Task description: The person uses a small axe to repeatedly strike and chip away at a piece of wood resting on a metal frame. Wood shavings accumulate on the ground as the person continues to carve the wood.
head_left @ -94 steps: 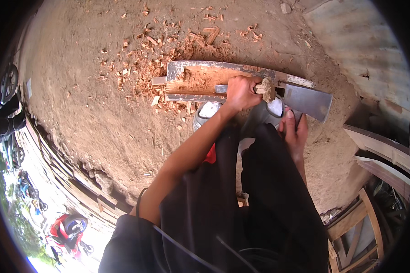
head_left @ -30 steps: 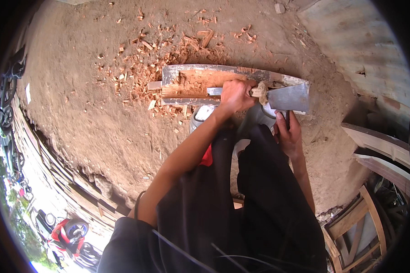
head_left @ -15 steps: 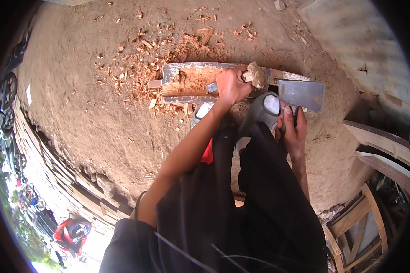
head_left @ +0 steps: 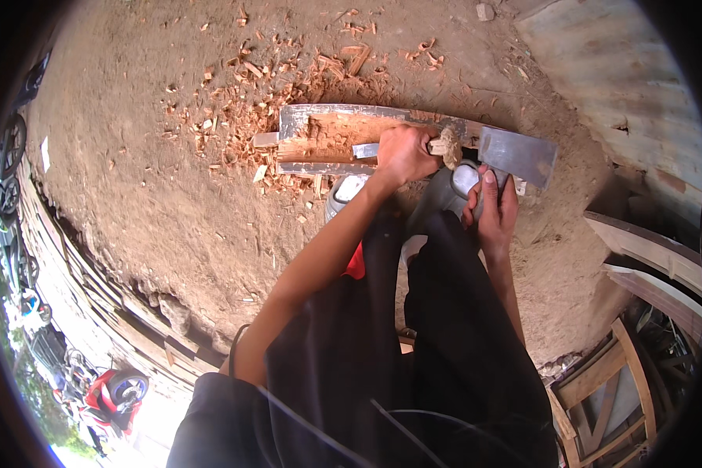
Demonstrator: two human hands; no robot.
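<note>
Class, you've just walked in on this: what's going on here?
The person's left hand grips a chisel, its blade over the hollow of a wooden piece on the dirt ground. The right hand holds a broad, cleaver-like tool; a gap shows between it and the chisel's frayed handle end. Wood chips lie scattered beside the piece.

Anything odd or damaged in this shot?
The chisel in the left hand has a ragged, splayed handle end. Shavings litter the dirt floor around the left end of the wood, whose grey paint is patchy.
</note>
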